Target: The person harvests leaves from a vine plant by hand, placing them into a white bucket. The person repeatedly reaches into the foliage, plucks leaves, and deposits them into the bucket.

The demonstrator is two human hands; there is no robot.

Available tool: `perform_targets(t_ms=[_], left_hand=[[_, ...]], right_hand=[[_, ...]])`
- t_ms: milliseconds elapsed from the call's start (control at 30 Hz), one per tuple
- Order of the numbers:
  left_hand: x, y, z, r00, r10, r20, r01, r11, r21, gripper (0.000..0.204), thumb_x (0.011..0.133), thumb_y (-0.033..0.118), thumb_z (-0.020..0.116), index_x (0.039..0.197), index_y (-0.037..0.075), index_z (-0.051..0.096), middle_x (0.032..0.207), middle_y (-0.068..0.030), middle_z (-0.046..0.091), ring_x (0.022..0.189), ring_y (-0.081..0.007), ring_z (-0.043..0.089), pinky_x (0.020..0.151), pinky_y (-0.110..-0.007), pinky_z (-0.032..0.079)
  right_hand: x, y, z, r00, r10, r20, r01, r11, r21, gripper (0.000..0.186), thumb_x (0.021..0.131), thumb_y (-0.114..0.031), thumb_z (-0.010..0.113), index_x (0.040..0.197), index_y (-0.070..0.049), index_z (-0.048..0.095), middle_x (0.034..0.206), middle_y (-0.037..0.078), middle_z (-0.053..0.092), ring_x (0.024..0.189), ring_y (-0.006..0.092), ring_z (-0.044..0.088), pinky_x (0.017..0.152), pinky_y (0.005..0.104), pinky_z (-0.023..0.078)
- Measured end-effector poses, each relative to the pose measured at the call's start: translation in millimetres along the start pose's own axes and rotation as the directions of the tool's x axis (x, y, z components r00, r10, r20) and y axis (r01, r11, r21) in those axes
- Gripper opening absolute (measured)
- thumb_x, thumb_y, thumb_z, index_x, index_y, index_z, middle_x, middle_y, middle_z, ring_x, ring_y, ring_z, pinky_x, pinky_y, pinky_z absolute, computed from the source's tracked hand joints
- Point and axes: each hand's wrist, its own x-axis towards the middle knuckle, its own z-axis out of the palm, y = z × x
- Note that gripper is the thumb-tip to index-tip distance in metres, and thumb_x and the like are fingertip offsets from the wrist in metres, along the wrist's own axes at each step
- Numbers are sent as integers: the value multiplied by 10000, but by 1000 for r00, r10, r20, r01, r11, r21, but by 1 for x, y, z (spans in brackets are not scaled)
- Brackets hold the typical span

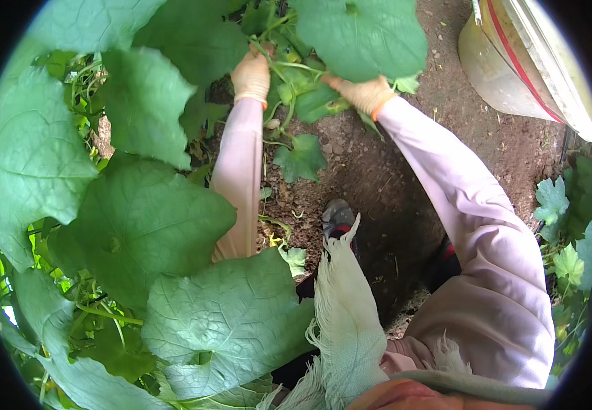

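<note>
Head view: a broad green leaf (364, 37) overhangs the cream-gloved right hand (361, 93); the cream-gloved left hand (251, 76) is near it, both among thin green vine stems (297, 65) (partly hidden, so I cannot tell either grip's state). A whitish plastic bucket (497, 78), red-banded, sits upper right on brown soil (487, 150), contents hidden.
</note>
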Motion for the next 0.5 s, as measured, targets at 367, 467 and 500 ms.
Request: perform_targets(t_ms=[367, 467, 500], left_hand=[[-67, 24, -63, 946, 82, -314, -113, 990, -83, 344, 832, 221, 616, 1098, 3, 613, 1038, -113, 635, 959, -198, 588, 845, -312, 456], [-123, -38, -52, 935, 29, -353, -105, 974, -198, 257, 833, 164, 592, 1036, 8, 611, 1026, -118, 619, 988, -208, 574, 848, -312, 449], [-139, -49, -42, 931, 57, -361, -73, 997, -31, 255, 834, 144, 583, 1049, 9, 604, 1023, -112, 613, 971, -204, 572, 846, -317, 449]], right_hand=[[-13, 24, 28, 686, 723, -79, -51, 156, 986, 500, 784, -493, 598, 918, -12, 622, 864, 178, 661, 842, 295, 628, 758, 377, 457], [-22, 14, 9, 831, 528, 174, -34, -264, 964, 404, 778, -433, 663, 870, -40, 638, 768, 92, 633, 662, 138, 572, 608, 276, 453], [-10, 10, 19, 883, 437, 173, -88, -208, 974, 373, 767, -440, 675, 866, -81, 651, 727, 53, 607, 594, 102, 519, 544, 265, 439]])
